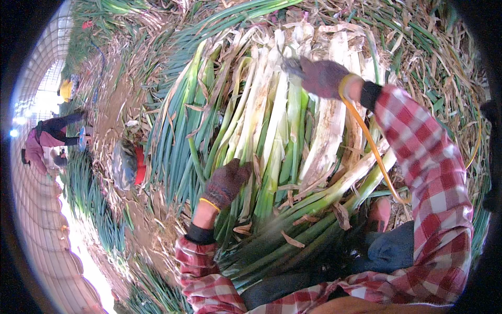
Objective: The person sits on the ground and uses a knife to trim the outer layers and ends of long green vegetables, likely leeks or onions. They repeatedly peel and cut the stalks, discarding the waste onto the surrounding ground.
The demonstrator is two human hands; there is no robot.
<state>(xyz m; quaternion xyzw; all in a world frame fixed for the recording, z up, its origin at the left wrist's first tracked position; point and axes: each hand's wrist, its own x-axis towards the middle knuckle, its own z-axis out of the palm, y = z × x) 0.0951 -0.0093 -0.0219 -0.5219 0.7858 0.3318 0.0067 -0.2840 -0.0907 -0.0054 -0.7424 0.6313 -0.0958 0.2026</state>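
Observation:
Large green onions (270,117) lie side by side in a heap before me, white shanks away from me and green leaves towards me. My left hand (229,182), in a dark knit glove with a yellow cuff, is closed over stalks at the left of the heap; its fingertips are hidden among them. Over the white ends, my gloved right hand (325,77) is blurred by motion. A dark tool (293,66) sticks out at its fingers, too smeared to name exactly. From the wrist, an orange hose (366,127) hangs down along my sleeve.
Dry leaves (423,55) litter the ground around the heap. A camouflage-patterned bundle (124,165) sits beside a red object (140,165) on the left. Farther off, a person (47,135) bends over under the framed greenhouse cover (43,235). More onions (92,208) lie in rows.

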